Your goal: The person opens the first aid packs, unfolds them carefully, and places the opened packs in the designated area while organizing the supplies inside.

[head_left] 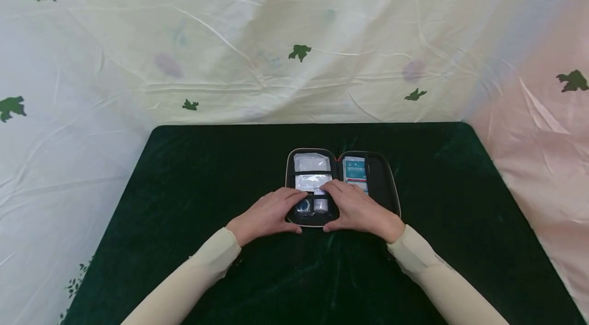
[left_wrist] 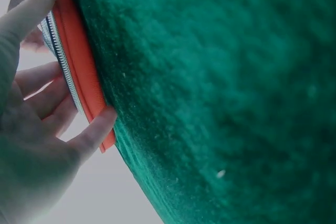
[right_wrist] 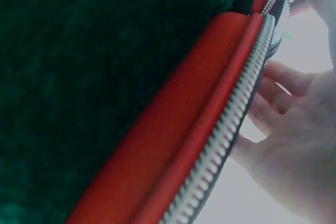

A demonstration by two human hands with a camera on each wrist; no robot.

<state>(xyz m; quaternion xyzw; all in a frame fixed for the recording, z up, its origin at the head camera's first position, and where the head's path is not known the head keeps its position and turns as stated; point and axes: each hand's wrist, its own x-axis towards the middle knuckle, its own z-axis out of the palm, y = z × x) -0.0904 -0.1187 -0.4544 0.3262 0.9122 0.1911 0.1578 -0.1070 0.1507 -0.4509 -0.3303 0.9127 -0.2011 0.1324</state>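
An unfolded zip case (head_left: 381,177) with black lining lies on the table; its outside is red (left_wrist: 79,61) in the left wrist view. My left hand (head_left: 269,214) is at the front left corner, thumb by the front rim, fingers reaching over the near-left contents. From the other side my right hand (head_left: 361,212) reaches over the left half, its fingertips at a whitish roll (head_left: 320,206) under a black strap. Beside the roll sits a small clear-wrapped dark packet (head_left: 303,206). White packets (head_left: 312,162) fill the back of that half. Both hands look spread, fingers loosely bent.
In the case's right half a blue-and-white packet (head_left: 355,167) is tucked, partly behind my right hand. Dark green velvet cloth (head_left: 221,161) covers the table. Pale patterned fabric (head_left: 345,85) hangs behind the table and on both sides.
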